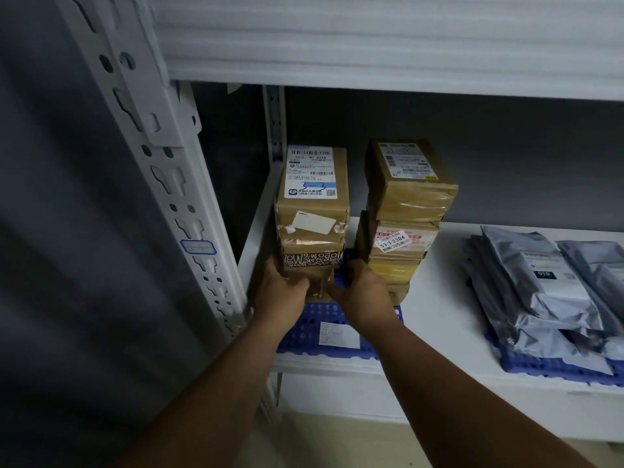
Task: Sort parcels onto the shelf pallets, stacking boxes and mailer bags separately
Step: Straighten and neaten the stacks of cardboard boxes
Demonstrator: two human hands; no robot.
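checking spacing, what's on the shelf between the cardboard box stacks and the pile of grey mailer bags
Nothing: in the head view only bare white shelf board separates the brown cardboard box stacks from the grey plastic mailer bags.

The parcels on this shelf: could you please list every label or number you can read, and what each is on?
"53-3-2304" and "5元": sticker on a middle box of the right stack.
"010": black label on the top grey mailer bag.
"501E M1 A210", uncertain: shipping label on the left stack's top box.
"WoW" repeated: patterned tape on a lower left box.
All other labels: too blurred.
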